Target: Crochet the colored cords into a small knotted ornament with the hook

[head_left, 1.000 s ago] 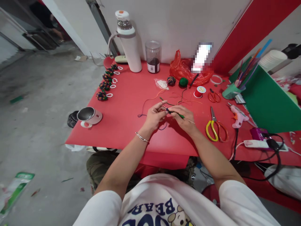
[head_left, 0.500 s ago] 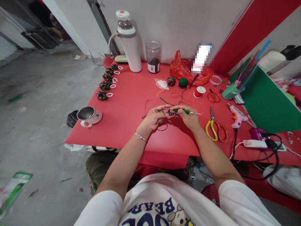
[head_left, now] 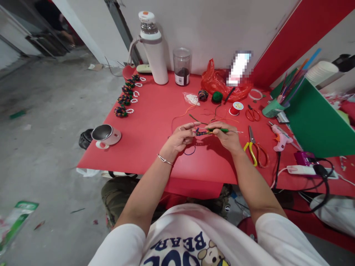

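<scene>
Over the middle of the red table [head_left: 144, 140], my left hand [head_left: 180, 138] pinches a small multicoloured yarn piece [head_left: 199, 132] between thumb and fingers. My right hand [head_left: 229, 137] is closed on a green-handled crochet hook [head_left: 222, 130], lying nearly level with its tip at the yarn piece. Thin strands of yarn [head_left: 183, 114] run from the work toward the back of the table. A dark loop of yarn hangs below my left hand.
Yellow-handled scissors [head_left: 253, 152] and a glue gun [head_left: 280, 137] lie right of my hands. A metal cup [head_left: 103, 133] stands at the left edge, finished yarn pieces with bead rings [head_left: 124, 99] behind it. A thermos [head_left: 154, 48], jar [head_left: 181, 66], red bag [head_left: 222, 83] and thread spool [head_left: 235, 108] stand at the back.
The crochet hook has swung from pointing down-right to lying nearly level, and my right hand has shifted slightly right. The yarn piece now shows between my hands.
</scene>
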The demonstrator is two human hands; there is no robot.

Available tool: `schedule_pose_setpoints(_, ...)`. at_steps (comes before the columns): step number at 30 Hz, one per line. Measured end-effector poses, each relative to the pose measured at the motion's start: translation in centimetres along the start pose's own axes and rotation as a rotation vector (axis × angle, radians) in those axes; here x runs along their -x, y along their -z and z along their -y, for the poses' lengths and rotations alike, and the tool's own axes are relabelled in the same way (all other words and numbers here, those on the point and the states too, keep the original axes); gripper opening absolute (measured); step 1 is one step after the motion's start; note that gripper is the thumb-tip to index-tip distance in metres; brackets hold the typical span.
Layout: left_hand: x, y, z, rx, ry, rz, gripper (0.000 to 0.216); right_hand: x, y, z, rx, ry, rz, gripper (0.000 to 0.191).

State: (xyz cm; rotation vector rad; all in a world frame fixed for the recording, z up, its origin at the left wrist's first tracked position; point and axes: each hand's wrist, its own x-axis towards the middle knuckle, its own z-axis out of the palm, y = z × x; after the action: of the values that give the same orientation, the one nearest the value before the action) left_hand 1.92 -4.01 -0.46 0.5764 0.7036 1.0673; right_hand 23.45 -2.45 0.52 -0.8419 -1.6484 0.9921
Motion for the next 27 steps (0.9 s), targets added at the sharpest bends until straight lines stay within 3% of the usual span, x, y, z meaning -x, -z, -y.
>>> schedule_pose_setpoints(15, 0.2, 0.3, -0.5, 0.074, 0.047, 0.097, 0.052, 0.2, 0.6, 0.4, -0.051, -0.023, 0.039, 0.038)
schedule_pose_setpoints(24, 0.2, -0.3, -0.2, 0.053, 0.046, 0.095, 0.045, 0.3, -0.6, -1.2, -0.439, -0.273, -0.008, 0.051)
schedule_pose_setpoints(27, 0.2, -0.5, 0.5, 0.001, -0.019, 0.061, 0.039, 0.5, -1.3, -1.2, -0.520, -0.320, 0.045, 0.051)
